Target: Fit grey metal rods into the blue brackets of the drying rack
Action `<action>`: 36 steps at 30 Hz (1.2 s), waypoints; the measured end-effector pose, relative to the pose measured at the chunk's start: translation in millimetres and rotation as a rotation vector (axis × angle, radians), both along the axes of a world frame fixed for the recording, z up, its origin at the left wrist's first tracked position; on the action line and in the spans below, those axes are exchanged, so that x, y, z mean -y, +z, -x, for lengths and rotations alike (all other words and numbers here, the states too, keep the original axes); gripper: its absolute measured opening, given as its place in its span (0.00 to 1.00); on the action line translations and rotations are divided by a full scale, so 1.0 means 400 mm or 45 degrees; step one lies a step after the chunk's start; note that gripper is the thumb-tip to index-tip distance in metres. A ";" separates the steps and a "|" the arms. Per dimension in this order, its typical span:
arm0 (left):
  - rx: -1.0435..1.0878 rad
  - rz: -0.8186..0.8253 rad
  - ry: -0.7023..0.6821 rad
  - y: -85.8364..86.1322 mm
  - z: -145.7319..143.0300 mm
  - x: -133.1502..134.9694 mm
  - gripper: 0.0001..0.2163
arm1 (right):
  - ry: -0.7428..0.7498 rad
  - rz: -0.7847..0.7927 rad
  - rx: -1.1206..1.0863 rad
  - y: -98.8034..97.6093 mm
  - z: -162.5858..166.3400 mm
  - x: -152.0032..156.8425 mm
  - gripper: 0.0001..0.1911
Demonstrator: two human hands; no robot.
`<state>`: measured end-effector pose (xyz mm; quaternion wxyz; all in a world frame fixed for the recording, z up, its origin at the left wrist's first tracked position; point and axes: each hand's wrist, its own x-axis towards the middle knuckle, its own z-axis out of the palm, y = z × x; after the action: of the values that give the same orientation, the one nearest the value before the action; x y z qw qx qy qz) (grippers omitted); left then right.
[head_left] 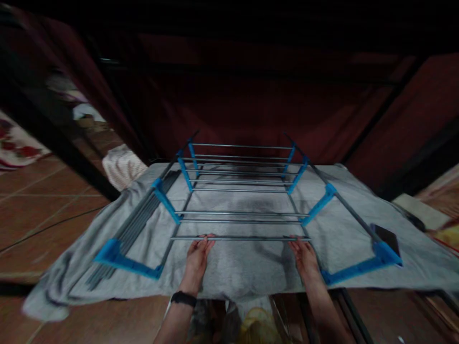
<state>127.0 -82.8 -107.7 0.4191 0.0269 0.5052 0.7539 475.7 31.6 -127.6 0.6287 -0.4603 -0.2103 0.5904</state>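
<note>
A metal rack frame with thin crossbars and blue plastic brackets (124, 263) lies on a grey cloth. Its nearest crossbar (247, 238) runs between the side tubes. My left hand (197, 260), a dark band on its wrist, has its fingers closed on this bar near its left end. Near the right end, my right hand (304, 258) grips the same bar with thumb and fingers. Further crossbars (240, 222) cross the frame beyond my hands. Another blue bracket (362, 270) sits at the near right corner.
Several loose grey tubes (138, 224) lie at the left on the grey cloth (233, 272). A phone-like dark slab (386, 239) rests by the right bracket. Dark posts (53, 129) and a dark red curtain (229, 105) stand around. Tiled floor (53, 224) shows at left.
</note>
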 end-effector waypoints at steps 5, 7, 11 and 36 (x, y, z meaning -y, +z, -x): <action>-0.042 -0.013 -0.062 0.008 -0.008 0.011 0.11 | 0.038 -0.057 0.102 -0.048 -0.036 -0.015 0.22; -0.019 -0.042 -0.069 0.004 -0.009 0.015 0.12 | 0.060 -0.041 0.109 -0.060 -0.047 -0.018 0.21; 0.016 -0.094 -0.063 -0.008 -0.012 0.018 0.14 | 0.046 0.000 0.106 -0.067 -0.054 -0.019 0.20; -0.299 -0.306 -0.177 0.239 -0.113 -0.048 0.19 | 0.193 0.393 -0.140 -0.037 -0.074 0.009 0.10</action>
<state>172.1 -63.4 -12.1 0.4021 0.1996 0.4539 0.7697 505.5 27.9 -142.3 0.5148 -0.5012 -0.1169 0.6857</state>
